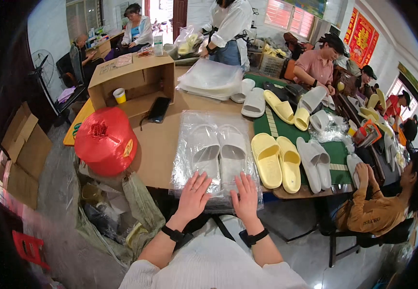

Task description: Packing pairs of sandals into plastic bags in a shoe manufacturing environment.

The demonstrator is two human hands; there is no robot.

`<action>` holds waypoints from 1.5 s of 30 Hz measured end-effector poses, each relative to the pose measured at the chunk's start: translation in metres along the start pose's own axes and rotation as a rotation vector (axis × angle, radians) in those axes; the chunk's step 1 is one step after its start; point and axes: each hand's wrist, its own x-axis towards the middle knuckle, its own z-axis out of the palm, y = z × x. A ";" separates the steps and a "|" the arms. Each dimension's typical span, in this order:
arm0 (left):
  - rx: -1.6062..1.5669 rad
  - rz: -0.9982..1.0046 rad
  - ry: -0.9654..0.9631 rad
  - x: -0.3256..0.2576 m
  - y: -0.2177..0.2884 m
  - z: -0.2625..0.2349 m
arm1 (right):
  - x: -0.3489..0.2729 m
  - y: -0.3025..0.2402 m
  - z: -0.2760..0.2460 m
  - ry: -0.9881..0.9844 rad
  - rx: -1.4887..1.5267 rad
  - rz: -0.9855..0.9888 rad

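Observation:
A pair of light grey slide sandals [233, 149] lies side by side inside a clear plastic bag [182, 154] at the table's front edge. Flat on the bag's near end rests my left hand [195, 192], fingers stretched out. My right hand [245, 195] lies the same way on the other side, over the near end of the right sandal. Neither hand grips anything. Just right of the bag are a pair of yellow slides [276, 161] and another grey pair [314, 161].
A red roll of plastic twine [105, 142] stands at the left, before an open cardboard box [132, 79] holding a paper cup [119, 95]. A black phone [159, 110] and a stack of clear bags [211, 77] lie farther back. Co-workers sit along the green belt [336, 149].

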 end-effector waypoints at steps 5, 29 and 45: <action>-0.399 -0.210 0.171 0.002 0.002 0.003 | -0.001 0.002 0.007 0.042 0.009 0.028; -1.087 -0.941 0.363 0.037 -0.005 0.007 | -0.006 0.007 0.003 0.084 0.060 0.038; -1.725 -0.769 0.208 0.005 0.009 -0.042 | -0.014 -0.027 -0.045 0.185 0.997 0.394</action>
